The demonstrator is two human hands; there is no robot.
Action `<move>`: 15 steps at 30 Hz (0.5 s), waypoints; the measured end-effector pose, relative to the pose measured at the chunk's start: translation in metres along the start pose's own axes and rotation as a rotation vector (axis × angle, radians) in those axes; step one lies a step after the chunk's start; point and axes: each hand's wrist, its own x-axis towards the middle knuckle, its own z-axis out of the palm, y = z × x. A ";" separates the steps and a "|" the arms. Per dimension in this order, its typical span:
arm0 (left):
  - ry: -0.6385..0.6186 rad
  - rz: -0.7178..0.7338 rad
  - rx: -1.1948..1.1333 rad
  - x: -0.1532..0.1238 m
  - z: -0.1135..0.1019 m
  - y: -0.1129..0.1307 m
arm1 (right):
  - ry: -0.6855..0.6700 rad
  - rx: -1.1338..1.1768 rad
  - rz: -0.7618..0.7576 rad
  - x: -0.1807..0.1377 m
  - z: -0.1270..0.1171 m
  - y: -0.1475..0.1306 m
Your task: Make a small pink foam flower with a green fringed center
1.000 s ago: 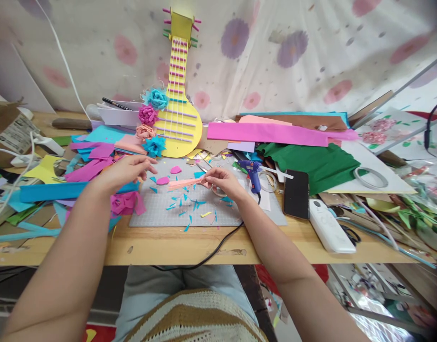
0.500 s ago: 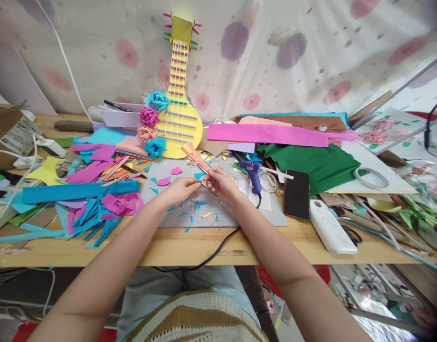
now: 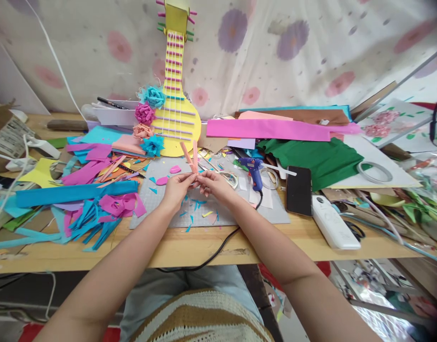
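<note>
My left hand point(image 3: 178, 187) and my right hand point(image 3: 212, 183) meet fingertip to fingertip over the grey cutting mat point(image 3: 225, 216). Together they pinch the lower end of a peach-pink paper strip piece point(image 3: 190, 156), whose two ends stick upward in a V. Small blue and pink paper scraps point(image 3: 194, 207) lie on the mat under the hands. Behind them a yellow paper guitar point(image 3: 175, 95) with paper flowers leans on the cloth backdrop.
A blue glue gun point(image 3: 253, 170) with its black cord, a black phone point(image 3: 299, 190) and a white remote point(image 3: 334, 228) lie right of the mat. Heaps of blue and magenta paper strips point(image 3: 93, 209) fill the left. Pink and green sheets point(image 3: 311, 156) lie at back right.
My left hand came in from the left paper pile to join the right hand. The peach strip went from lying flat to standing upright between both hands.
</note>
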 end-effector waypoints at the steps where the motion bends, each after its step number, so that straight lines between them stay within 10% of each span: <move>1: 0.021 -0.012 -0.022 0.000 0.000 0.001 | 0.003 -0.036 -0.011 0.000 0.000 0.000; 15: -0.092 -0.105 -0.150 0.000 -0.005 0.003 | -0.126 0.020 0.028 -0.001 -0.003 -0.004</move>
